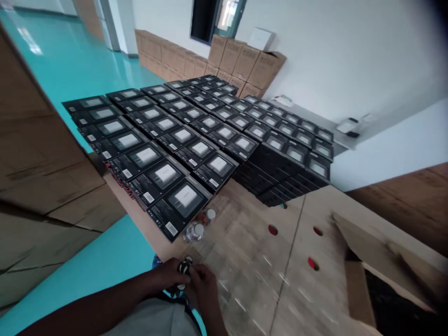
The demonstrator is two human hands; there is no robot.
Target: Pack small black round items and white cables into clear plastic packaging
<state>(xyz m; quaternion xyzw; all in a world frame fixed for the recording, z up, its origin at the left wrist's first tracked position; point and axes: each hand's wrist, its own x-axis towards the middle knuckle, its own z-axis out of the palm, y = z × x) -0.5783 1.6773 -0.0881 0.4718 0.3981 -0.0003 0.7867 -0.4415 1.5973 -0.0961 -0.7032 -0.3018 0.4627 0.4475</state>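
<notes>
We are holding small black-and-white item (184,267) clasped in left hand (170,273); right hand (207,280) is bunching close beside it, grip too unclear to tell. Bottles (193,232) are standing just beyond; we are probably doing best steadying left, working lightly with right.

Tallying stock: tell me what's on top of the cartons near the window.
A white box sits on the cardboard cartons; its inside and the surface beneath are hidden.

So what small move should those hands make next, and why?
Perhaps the left hand should steady the dark item while the right hand works at it: the left seems to hold it, with the right close against it. What it is, I can't tell.
</notes>
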